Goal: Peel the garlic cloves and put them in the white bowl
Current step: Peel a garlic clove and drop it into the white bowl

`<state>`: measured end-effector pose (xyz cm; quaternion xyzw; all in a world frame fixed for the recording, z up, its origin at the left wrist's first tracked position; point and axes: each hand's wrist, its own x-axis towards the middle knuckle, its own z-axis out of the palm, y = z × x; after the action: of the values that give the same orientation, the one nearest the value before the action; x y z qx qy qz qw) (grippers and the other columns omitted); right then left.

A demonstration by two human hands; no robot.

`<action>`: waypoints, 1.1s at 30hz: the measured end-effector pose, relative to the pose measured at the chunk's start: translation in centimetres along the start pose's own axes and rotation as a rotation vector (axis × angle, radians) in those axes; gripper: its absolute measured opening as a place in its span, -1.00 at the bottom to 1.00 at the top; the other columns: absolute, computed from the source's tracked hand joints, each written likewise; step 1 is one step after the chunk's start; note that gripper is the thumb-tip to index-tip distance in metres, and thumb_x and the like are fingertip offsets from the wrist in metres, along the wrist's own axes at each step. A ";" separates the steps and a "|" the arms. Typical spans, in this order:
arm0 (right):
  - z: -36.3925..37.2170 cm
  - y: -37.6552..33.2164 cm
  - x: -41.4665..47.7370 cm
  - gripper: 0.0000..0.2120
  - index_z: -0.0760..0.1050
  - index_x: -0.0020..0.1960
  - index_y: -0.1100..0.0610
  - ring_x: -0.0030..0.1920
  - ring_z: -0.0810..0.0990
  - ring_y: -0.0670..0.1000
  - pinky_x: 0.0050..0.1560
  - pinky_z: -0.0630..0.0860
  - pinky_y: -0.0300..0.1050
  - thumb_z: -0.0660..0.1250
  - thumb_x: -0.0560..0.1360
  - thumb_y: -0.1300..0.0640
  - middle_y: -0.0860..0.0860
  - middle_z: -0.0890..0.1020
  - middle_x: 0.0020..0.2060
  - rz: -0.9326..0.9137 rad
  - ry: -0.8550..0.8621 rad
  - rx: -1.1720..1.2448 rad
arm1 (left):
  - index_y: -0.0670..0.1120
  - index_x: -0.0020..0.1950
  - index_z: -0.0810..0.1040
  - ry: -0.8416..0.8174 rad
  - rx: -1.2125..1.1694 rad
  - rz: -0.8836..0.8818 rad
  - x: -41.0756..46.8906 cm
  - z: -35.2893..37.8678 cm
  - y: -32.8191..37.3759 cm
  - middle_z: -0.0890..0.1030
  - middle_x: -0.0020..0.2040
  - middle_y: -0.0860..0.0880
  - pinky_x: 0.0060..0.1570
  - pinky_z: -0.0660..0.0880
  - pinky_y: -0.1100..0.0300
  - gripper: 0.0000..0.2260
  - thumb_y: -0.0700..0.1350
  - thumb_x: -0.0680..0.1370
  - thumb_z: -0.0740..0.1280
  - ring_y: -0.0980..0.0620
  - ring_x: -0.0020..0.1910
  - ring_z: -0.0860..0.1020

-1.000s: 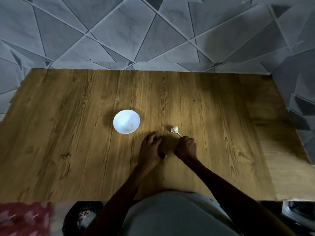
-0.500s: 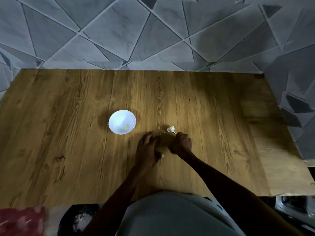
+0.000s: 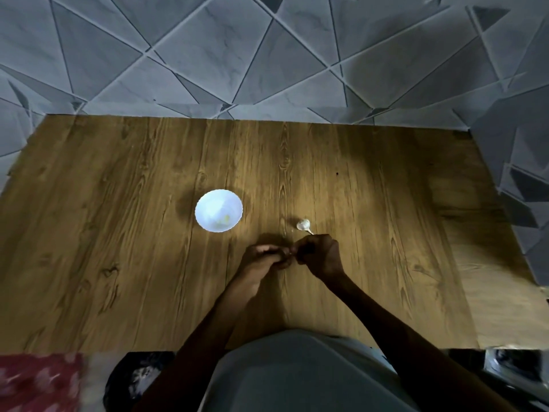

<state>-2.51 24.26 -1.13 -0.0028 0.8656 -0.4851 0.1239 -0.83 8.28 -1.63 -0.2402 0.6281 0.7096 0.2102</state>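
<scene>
Brown wood-grain tabletop [image 3: 118, 233], far edge against a grey triangle-patterned tiled surface [image 3: 208, 55]; small round white bowl [image 3: 219, 210] a little left of the tabletop's middle, pale yellowish pieces [image 3: 225, 219] inside, too small to identify; small white garlic bulb with a thin stalk [image 3: 303, 224] right of the bowl, apart from it, lying just beyond the right hand [image 3: 320, 256]; left hand [image 3: 263, 260] beside it, both with curled fingers, fingertips meeting between bowl and near edge; anything pinched there is lost in shadow; grey garment [image 3: 297, 373] and red patterned cloth [image 3: 38, 382] below the near edge.
</scene>
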 end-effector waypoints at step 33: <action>-0.3 -0.8 0.6 -0.90 0.62 -0.12 0.24 -0.29 0.68 -0.06 -0.26 0.61 -0.22 0.40 0.47 0.40 0.03 0.68 -0.29 -0.048 -0.087 0.127 | -0.15 -0.16 0.60 0.117 -0.062 -0.102 -1.1 0.5 1.5 0.65 -0.22 -0.04 -0.24 0.56 0.31 -0.81 -0.41 0.52 0.30 0.03 -0.22 0.62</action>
<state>-3.29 24.03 -0.44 -0.0366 0.8265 -0.5414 0.1495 -0.94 8.63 0.27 -0.3195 0.6039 0.7019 0.2013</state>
